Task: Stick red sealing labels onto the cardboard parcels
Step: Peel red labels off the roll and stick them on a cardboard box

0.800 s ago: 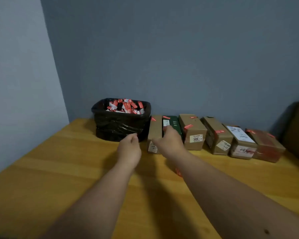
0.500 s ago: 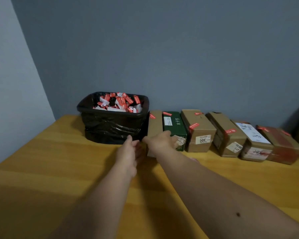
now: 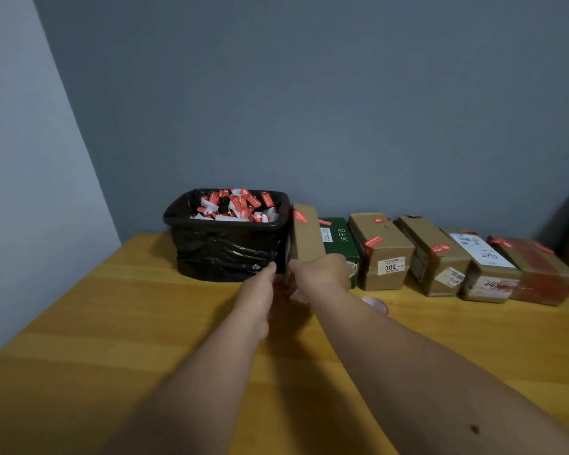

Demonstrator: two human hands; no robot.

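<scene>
Right hand (image 3: pixel 322 274) grips the near end of the leftmost cardboard parcel (image 3: pixel 304 238) at the table's (image 3: pixel 112 323) far edge, tilted beside the bin (image 3: pixel 224 254), left hand (image 3: pixel 257 292) touching with uncurled fingers; one-ended support risks slipping.

Bin (image 3: pixel 225 247) sits at the back of the table (image 3: pixel 119 339), against the wall, scraps inside it. Row of parcels runs rightward from it. Leftmost parcel (image 3: pixel 304 236) is just beside the bin, tilted up; my left hand (image 3: pixel 258 290) is at its left side, my right hand (image 3: pixel 322 274) at its right.
</scene>
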